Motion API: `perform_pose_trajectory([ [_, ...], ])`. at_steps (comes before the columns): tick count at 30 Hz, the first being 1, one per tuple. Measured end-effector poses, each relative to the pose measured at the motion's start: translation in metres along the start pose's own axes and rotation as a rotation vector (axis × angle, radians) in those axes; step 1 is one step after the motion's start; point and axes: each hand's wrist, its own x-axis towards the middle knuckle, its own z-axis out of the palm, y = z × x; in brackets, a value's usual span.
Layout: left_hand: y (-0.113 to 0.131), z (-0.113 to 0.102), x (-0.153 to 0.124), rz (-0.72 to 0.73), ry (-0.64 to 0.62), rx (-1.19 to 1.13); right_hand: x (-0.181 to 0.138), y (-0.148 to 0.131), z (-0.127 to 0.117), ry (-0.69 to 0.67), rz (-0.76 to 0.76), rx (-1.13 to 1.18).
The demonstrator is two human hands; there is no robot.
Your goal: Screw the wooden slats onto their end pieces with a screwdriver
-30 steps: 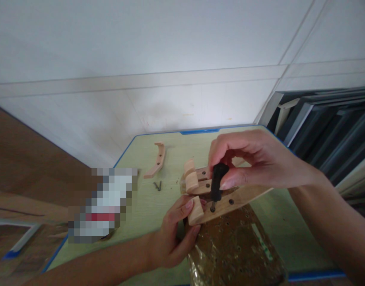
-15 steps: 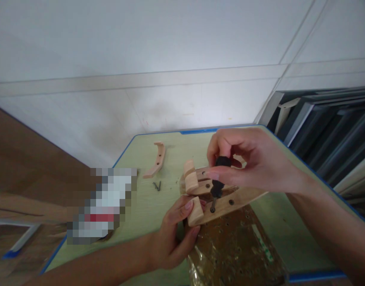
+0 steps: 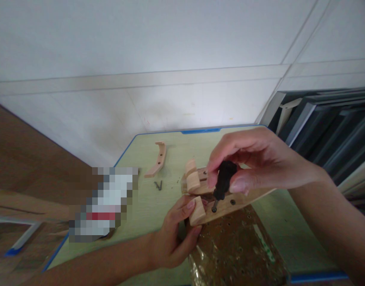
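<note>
My right hand [image 3: 248, 163] grips the black handle of a short screwdriver [image 3: 226, 178] between thumb and fingers. Its metal tip stands in the left hole of the nearest curved wooden piece [image 3: 221, 208], where a screw appears to sit. A second dark hole shows farther right on that piece. My left hand [image 3: 179, 230] is closed round the thick left end of the same piece. Just behind it lie more wooden pieces [image 3: 193, 178] of like shape, side by side, partly covered by my right hand. Under them is a brown block wrapped in clear tape [image 3: 236, 246].
On the pale green table [image 3: 149, 210] with blue edging lie a loose curved wooden piece [image 3: 161, 159] with two holes and dark screws [image 3: 158, 185]. A blurred-out object [image 3: 111, 202] lies at the left. Dark panels [image 3: 334, 123] lean at the right, beside a white wall [image 3: 170, 103].
My right hand has shifted its fingers on the screwdriver and moved slightly right; the handle now leans more to the right. My left hand keeps its hold on the wooden piece.
</note>
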Motion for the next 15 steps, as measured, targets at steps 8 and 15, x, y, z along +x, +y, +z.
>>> perform_pose_trajectory([
  [8,-0.002,0.003,0.000,0.005,0.017,-0.002,-0.008,-0.010,-0.015,-0.164,0.064,-0.096],
  [15,-0.002,0.003,0.002,-0.006,0.021,-0.018,-0.005,-0.009,-0.012,-0.088,0.073,-0.081],
])
